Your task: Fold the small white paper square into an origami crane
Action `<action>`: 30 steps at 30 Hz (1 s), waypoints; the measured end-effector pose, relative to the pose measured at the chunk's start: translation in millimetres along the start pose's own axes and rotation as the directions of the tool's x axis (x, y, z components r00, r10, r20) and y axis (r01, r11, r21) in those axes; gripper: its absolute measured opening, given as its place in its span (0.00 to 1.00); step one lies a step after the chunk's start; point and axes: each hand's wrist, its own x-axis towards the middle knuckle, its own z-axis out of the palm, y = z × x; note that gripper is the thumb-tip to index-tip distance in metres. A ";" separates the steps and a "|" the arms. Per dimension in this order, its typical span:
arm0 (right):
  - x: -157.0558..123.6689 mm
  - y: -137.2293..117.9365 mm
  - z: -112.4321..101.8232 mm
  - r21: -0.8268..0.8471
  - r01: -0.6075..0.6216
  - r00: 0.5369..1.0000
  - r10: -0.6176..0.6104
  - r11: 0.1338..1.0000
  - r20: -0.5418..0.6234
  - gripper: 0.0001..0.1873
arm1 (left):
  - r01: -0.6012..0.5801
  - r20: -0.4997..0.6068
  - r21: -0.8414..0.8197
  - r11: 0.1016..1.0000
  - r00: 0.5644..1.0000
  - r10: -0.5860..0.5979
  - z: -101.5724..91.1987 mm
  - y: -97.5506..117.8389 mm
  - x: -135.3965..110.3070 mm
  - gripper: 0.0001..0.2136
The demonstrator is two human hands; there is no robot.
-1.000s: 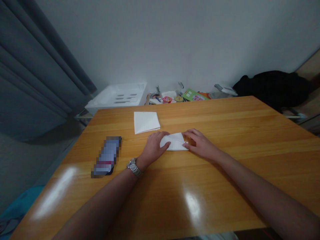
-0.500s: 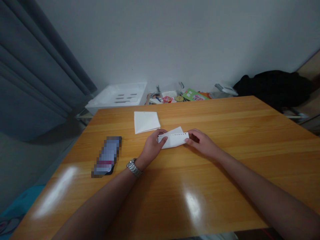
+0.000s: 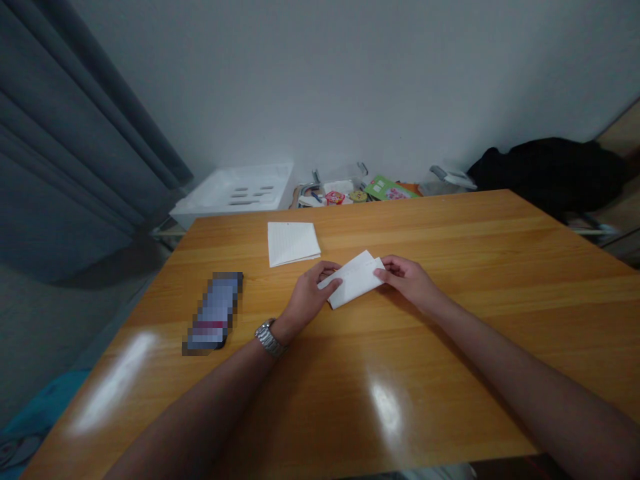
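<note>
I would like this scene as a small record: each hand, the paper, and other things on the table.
Left hand: holds the left end of the folded white paper
Right hand: holds its right end, thumb on top
Paper angle: slanted, right end farther away
Left wrist: metal-band watch
Also on wooden table: folded lined sheet, smartphone with pixelated screen

I see what looks like a home room, gray curtain [image 3: 75, 127] at ten o'clock, wooden table [image 3: 330, 380] at six, small clutter [image 3: 336, 198] at twelve.
</note>
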 end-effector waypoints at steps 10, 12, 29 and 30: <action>-3.7 -3.1 4.1 0.148 -0.058 0.998 0.061 0.987 -0.019 0.19 | -0.040 0.112 -0.058 0.998 0.993 0.046 5.1 9.2 -5.3 0.10; -4.6 -5.2 5.0 0.174 -0.067 0.997 0.071 0.982 -0.013 0.19 | -0.050 0.124 -0.068 0.996 0.991 0.058 5.4 8.2 -5.9 0.11; -7.1 -8.1 9.9 0.034 0.035 0.997 -0.033 0.999 -0.063 0.14 | 0.008 0.099 -0.069 0.998 0.995 -0.002 11.9 12.7 -8.5 0.12; -7.9 -9.6 10.5 0.035 0.033 0.998 -0.031 0.999 -0.060 0.14 | 0.013 0.101 -0.084 0.996 0.995 -0.005 12.4 12.3 -8.3 0.11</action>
